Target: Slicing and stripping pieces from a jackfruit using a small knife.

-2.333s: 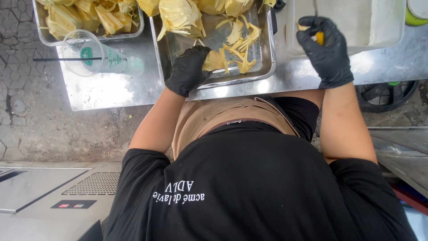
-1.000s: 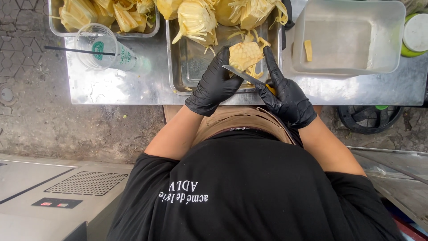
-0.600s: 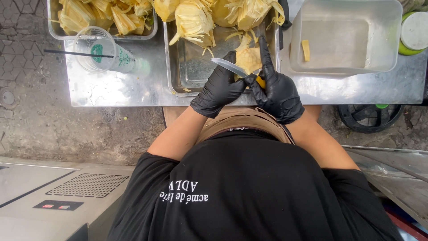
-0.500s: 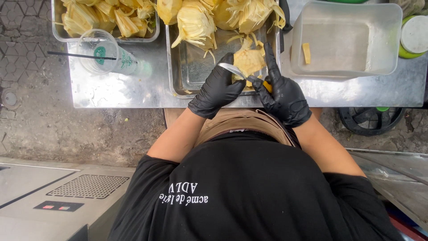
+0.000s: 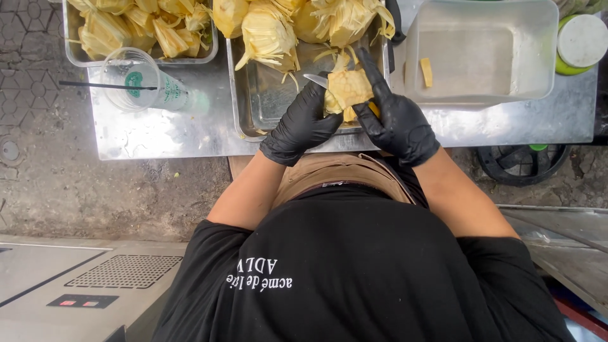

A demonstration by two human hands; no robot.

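Over the near edge of the middle steel tray, a pale yellow fruit piece with a bumpy, scored face is held between both black-gloved hands. It looks like jackfruit; that cannot be confirmed. The piece is clamped by the right hand: index finger stretched up along its right side, remaining fingers curled beneath. A small darker yellow bit is seen against the right palm. A short knife is gripped by the left hand, fingers closed round the handle, blade tip pointing up-left, edge set against the left side of the piece.

Further back in the same tray, husky yellow fruit sections are piled, with loose fibres scattered on the tray floor. To the left a second steel tray is filled with more yellow pieces. Just in front of it, a clear plastic cup with a black straw is stood on the steel counter. To the right a translucent plastic tub is placed, with one yellow strip on its bottom. Beyond it, a green container with a white lid is seen at the counter's corner.
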